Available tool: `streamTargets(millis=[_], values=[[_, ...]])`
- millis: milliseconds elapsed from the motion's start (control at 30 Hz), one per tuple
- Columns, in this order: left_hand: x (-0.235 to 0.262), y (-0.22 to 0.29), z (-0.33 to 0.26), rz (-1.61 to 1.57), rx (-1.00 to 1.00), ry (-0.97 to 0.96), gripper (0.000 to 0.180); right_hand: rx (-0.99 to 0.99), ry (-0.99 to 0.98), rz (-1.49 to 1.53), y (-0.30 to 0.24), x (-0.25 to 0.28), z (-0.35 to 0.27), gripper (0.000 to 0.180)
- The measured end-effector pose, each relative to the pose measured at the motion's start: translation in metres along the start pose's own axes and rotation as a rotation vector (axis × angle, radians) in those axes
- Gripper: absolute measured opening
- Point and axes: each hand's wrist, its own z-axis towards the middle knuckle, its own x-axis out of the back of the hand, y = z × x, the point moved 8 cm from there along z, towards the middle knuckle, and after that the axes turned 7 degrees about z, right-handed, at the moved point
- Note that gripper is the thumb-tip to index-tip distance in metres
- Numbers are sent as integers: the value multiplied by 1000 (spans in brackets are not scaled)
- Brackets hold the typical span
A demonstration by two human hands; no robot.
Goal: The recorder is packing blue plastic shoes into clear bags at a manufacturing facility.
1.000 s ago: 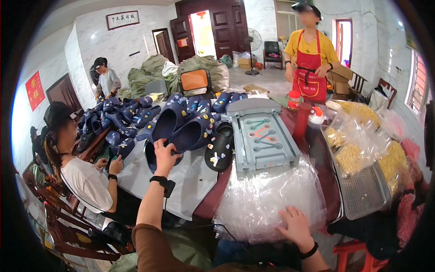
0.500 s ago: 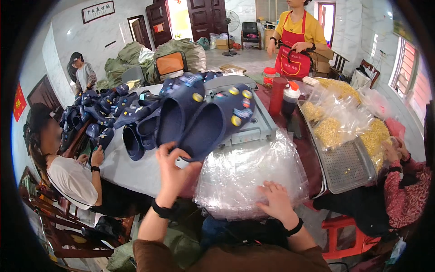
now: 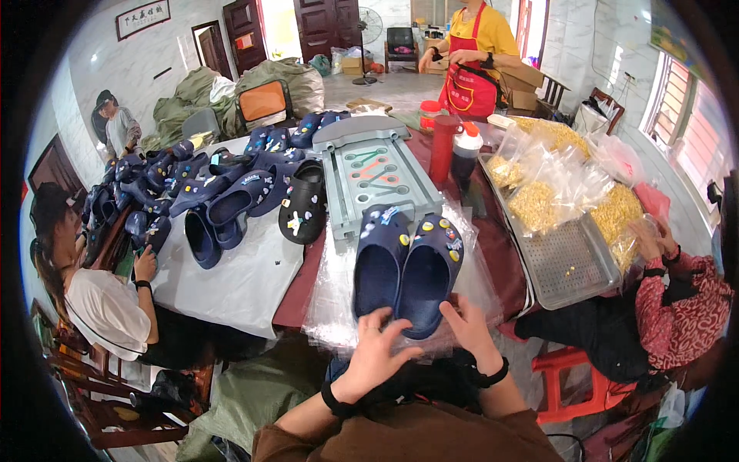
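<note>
A pair of navy clogs with colourful charms lies side by side on a stack of clear plastic bags, heels toward me. My left hand is at the heel of the left clog, thumb and fingers apart. At the right clog's heel, my right hand touches the outer edge with its fingers spread. Beyond the toes stands a grey plastic case with green and orange marks. A black clog with charms rests left of it.
A heap of navy clogs covers the left table, where a person sits. On the right are a metal tray with yellow pieces in bags, a dark bottle and another seated person. A person in a red apron stands behind.
The navy clogs have come down from the left onto the plastic bags. My left hand has moved right with them and loosened its pinch. My right hand has reached their heel.
</note>
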Motion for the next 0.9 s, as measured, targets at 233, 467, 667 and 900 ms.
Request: streamTargets(millis=[233,467,667,900], values=[[-14,1,-7,-303,-63,-283,54,0,97,94,44,21,1,51],[10,-43,-17,-198,197,120,55,45,105,46,42,25,3,44],[0,-83,-14,-209,433,53,78,-11,97,6,27,22,1,39],[-14,-96,-5,-207,518,-88,75,73,118,-5,26,24,0,40]])
